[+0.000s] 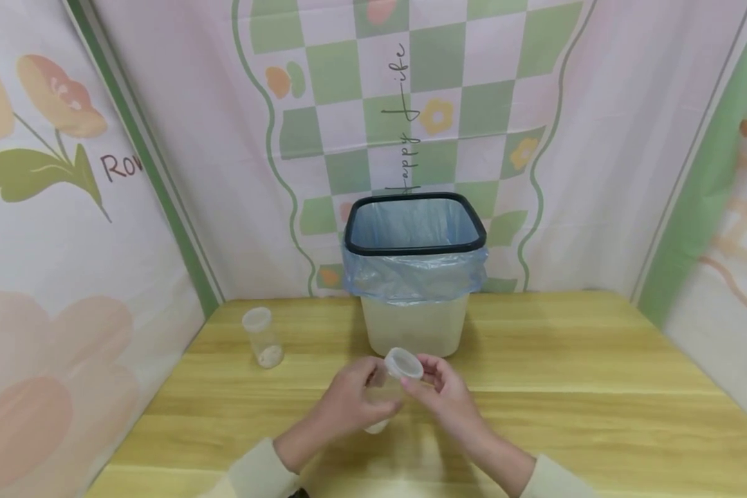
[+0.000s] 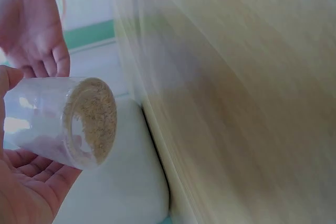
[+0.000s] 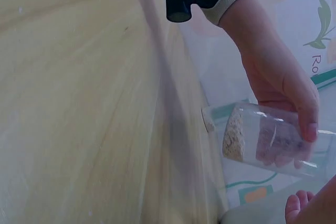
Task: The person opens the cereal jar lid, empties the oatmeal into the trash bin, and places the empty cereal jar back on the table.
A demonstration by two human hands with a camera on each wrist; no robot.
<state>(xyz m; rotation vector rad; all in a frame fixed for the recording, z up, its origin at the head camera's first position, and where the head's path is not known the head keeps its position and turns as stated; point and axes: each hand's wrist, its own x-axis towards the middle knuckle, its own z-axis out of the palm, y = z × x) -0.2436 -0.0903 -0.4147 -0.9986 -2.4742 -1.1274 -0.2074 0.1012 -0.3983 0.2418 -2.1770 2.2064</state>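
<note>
My left hand point(image 1: 356, 395) grips a clear plastic jar point(image 2: 47, 114) above the table, its thumb on one side and fingers round the other. Pale, beige crumbly bits point(image 3: 234, 135) lie at the bottom of this jar, which tilts slightly in the head view. At its top, my right hand point(image 1: 447, 395) holds the translucent white lid point(image 1: 405, 364) by the rim between thumb and fingers. The lid sits at the jar's mouth. A second clear jar point(image 1: 263, 339) with a whitish lid stands at the back left, also with pale bits at its bottom.
A cream trash bin point(image 1: 416, 328) with a blue liner bag and a black rim point(image 1: 416, 250) stands behind my hands at the table's back edge. The wooden table point(image 1: 573, 401) is closed in by patterned curtains point(image 1: 211, 152) on the back and both sides.
</note>
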